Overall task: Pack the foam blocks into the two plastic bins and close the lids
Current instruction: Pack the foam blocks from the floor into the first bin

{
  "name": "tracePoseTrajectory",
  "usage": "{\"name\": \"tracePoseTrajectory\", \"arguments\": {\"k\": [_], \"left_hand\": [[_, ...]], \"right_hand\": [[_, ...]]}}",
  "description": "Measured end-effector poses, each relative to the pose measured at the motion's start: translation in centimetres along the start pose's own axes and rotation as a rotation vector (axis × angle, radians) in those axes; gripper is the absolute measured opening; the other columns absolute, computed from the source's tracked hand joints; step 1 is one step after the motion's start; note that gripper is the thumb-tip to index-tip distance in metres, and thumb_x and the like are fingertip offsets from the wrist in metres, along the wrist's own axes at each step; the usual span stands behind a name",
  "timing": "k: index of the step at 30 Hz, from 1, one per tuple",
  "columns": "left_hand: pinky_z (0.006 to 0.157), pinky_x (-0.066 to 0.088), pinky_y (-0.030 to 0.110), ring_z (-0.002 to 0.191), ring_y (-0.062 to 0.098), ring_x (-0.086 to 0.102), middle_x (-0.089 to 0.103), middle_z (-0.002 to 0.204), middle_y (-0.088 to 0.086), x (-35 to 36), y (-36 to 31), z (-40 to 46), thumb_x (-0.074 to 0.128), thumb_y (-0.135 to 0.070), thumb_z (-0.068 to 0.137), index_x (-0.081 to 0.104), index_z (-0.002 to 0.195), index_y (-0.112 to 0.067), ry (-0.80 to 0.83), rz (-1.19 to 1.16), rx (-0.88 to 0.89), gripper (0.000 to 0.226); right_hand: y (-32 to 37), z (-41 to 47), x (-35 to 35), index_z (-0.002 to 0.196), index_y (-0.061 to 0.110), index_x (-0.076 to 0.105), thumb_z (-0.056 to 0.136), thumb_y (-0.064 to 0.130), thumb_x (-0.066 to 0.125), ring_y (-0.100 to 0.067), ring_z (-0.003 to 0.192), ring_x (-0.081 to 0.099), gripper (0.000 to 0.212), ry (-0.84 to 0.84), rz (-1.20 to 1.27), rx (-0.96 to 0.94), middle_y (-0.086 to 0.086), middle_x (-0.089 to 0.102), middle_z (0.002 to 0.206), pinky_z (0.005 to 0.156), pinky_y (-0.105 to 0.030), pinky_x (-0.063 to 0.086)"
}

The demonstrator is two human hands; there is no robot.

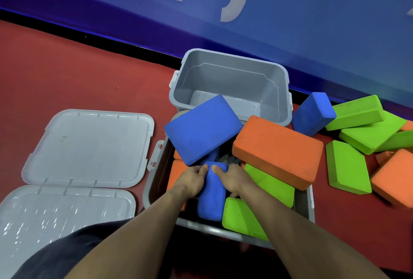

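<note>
Two grey plastic bins stand on the red floor. The far bin (232, 67) holds nothing. The near bin (154, 180) holds several foam blocks. My left hand (193, 181) and my right hand (233, 180) both grip a blue block (211, 198) standing on edge in the near bin's middle. A larger blue block (202, 129) leans over the near bin's far rim. An orange block (277, 151) lies across its right side above two green blocks (268, 185). Another orange block (176, 171) sits at the bin's left.
Two grey lids (89, 147) lie flat on the floor to the left, one nearer me (62, 211). A loose pile of green, orange and blue blocks (357, 126) lies to the right of the bins. A blue wall panel (290, 21) runs behind.
</note>
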State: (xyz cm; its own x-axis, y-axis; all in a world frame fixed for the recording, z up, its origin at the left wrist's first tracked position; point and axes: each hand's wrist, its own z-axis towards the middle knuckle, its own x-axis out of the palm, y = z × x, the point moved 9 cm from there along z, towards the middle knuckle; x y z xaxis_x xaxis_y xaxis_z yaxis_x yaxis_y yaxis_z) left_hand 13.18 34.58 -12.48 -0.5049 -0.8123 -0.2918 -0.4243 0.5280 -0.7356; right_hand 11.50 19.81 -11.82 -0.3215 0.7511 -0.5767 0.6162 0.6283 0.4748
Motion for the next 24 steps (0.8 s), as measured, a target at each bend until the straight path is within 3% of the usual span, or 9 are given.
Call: {"name": "tracePoseTrajectory", "arguments": {"k": [3,5,7,10,14,16,19,22,24], "left_hand": [[0.092,0.052,0.032,0.112,0.021,0.064,0.066,0.13,0.008,1.5,1.0,-0.3,0.046,-0.032,0.108,0.057,0.135,-0.019,0.101,-0.283,-0.047,0.032],[0.086,0.056,0.035,0.106,0.017,0.066,0.066,0.125,0.001,2.0,1.4,-0.9,0.046,-0.036,0.107,0.051,0.132,-0.035,0.137,-0.393,-0.09,0.025],[0.082,0.057,0.033,0.102,0.013,0.066,0.065,0.125,-0.002,2.0,1.3,-1.2,0.044,-0.036,0.108,0.046,0.135,-0.038,0.147,-0.392,-0.086,0.027],[0.097,0.053,0.042,0.118,0.021,0.062,0.06,0.136,0.001,2.0,1.3,-0.9,0.042,-0.036,0.108,0.04,0.147,-0.034,0.123,-0.302,-0.058,0.038],[0.11,0.046,0.044,0.124,0.021,0.059,0.057,0.14,0.001,2.4,1.8,-0.1,0.045,-0.035,0.107,0.037,0.149,-0.032,0.125,-0.253,-0.027,0.043],[0.108,0.049,0.039,0.121,0.017,0.061,0.06,0.138,0.0,2.8,2.2,0.3,0.055,-0.03,0.104,0.04,0.148,-0.029,0.126,-0.304,-0.001,0.046],[0.094,0.053,0.021,0.114,0.008,0.063,0.062,0.13,-0.006,3.1,2.3,0.4,0.074,-0.022,0.091,0.04,0.143,-0.029,0.149,-0.336,0.026,0.063],[0.107,0.047,0.032,0.125,0.01,0.056,0.057,0.138,-0.009,3.1,2.7,0.6,0.094,-0.04,0.063,0.034,0.148,-0.03,0.169,-0.279,0.025,0.105],[0.11,0.045,0.036,0.127,0.01,0.055,0.056,0.14,-0.01,3.1,2.6,0.8,0.096,-0.046,0.048,0.033,0.149,-0.029,0.162,-0.271,0.035,0.12]], "right_hand": [[-0.9,-0.4,1.4,0.14,0.02,0.047,0.094,0.066,0.049,-0.028,0.111,0.064,0.065,0.051,0.163,0.053,-0.002,0.059,0.135,0.072,-0.043,0.061],[-1.1,-0.5,2.1,0.141,0.027,0.042,0.091,0.069,0.051,-0.026,0.113,0.064,0.066,0.093,0.259,0.057,0.002,0.058,0.135,0.078,-0.044,0.061],[-1.5,-0.1,2.6,0.14,0.035,0.041,0.086,0.074,0.051,-0.024,0.112,0.064,0.067,0.132,0.316,0.076,0.005,0.06,0.134,0.083,-0.047,0.061],[-2.0,0.4,3.1,0.134,0.041,0.043,0.089,0.073,0.048,-0.023,0.114,0.063,0.056,0.189,0.319,0.106,0.007,0.059,0.134,0.086,-0.046,0.059],[-2.7,2.0,3.7,0.133,0.042,0.042,0.068,0.084,0.051,-0.021,0.113,0.065,0.078,0.227,0.38,0.13,0.008,0.061,0.131,0.094,-0.051,0.057],[-2.3,1.8,3.9,0.136,0.034,0.04,0.083,0.073,0.054,-0.02,0.114,0.064,0.068,0.248,0.455,0.161,0.007,0.061,0.132,0.1,-0.052,0.053],[-1.7,1.9,3.9,0.141,0.025,0.037,0.096,0.06,0.053,-0.017,0.112,0.063,0.059,0.248,0.528,0.198,0.006,0.059,0.133,0.094,-0.044,0.051],[-1.2,2.0,3.8,0.146,0.022,0.033,0.091,0.073,0.049,-0.021,0.121,0.058,0.077,0.261,0.509,0.208,0.006,0.05,0.144,0.096,-0.047,0.052],[-1.1,3.1,3.6,0.152,0.016,0.03,0.084,0.08,0.05,-0.024,0.131,0.051,0.095,0.244,0.478,0.191,0.003,0.045,0.152,0.097,-0.042,0.05]]}}
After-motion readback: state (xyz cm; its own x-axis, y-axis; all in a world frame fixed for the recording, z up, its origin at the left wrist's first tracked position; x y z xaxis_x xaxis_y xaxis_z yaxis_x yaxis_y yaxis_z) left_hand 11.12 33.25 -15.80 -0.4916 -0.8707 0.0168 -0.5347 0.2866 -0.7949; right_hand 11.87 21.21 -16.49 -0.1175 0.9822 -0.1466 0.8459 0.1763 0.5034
